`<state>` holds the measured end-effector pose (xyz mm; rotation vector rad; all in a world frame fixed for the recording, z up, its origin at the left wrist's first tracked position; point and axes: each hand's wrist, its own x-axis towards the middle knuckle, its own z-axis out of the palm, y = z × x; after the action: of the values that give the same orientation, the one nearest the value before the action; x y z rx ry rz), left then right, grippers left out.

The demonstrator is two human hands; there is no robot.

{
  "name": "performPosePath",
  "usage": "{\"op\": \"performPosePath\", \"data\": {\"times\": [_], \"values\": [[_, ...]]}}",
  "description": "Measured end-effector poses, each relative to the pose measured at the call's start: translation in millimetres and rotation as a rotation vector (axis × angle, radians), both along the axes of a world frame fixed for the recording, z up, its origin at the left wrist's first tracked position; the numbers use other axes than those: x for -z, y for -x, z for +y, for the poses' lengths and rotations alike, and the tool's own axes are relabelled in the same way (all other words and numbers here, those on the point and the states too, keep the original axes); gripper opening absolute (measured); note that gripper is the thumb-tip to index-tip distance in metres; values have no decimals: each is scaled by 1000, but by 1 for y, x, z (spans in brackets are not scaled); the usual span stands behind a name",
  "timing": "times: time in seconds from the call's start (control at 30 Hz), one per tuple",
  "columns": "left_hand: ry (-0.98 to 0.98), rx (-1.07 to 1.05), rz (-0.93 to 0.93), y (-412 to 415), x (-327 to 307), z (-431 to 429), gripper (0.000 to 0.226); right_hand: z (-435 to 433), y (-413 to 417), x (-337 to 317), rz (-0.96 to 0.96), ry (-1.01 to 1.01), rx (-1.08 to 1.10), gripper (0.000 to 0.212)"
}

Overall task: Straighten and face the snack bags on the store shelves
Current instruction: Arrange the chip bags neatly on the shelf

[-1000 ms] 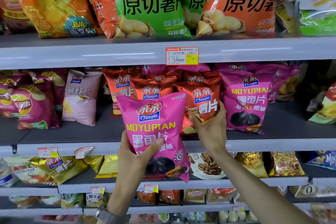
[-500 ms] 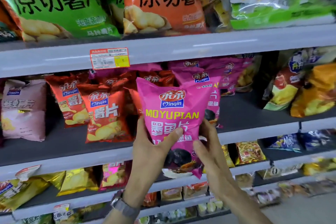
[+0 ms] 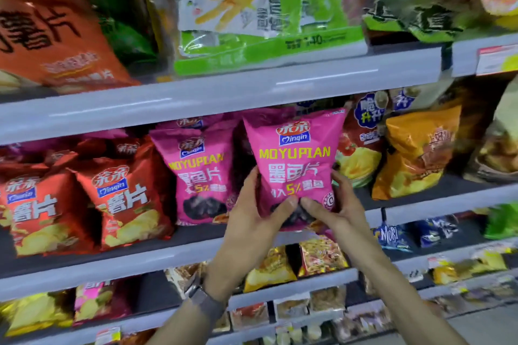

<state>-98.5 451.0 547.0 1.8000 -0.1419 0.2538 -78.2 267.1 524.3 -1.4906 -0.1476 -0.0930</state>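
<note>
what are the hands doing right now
Left hand: holding the pink snack bag at its lower left.
Right hand: holding the same bag at its lower right.

The pink bag (image 3: pixel 294 159) now stands higher, its top well above the fingers, with a second pink bag (image 3: pixel 196 173) just left of the left hand (image 3: pixel 252 221). The right hand (image 3: pixel 336 210), 1 second ago on a red bag (image 3: pixel 126 199), now grips the pink bag's lower right side, thumb beside the left thumb.

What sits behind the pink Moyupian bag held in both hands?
Only darker pink bag tops peek above the held pink bag, gripped by the left hand and right hand. The shelf space directly behind it is covered.
</note>
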Motion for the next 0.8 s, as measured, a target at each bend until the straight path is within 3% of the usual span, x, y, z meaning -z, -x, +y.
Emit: {"op": "performPosePath", "data": {"times": [0.23, 0.43, 0.63, 0.8], "values": [[-70, -165, 71, -39, 12, -28, 69, -15, -84, 17, 45, 142, -160, 71], [-124, -231, 147, -37, 24, -25, 64, -6, -100, 32, 69, 223, -226, 69], [-233, -223, 232, -27, 28, -15, 83, -12, -98, 33, 31, 392, -185, 76], [-380, -202, 185, -12, 27, -4, 57, -17, -84, 26, -47, 529, -144, 69]]}}
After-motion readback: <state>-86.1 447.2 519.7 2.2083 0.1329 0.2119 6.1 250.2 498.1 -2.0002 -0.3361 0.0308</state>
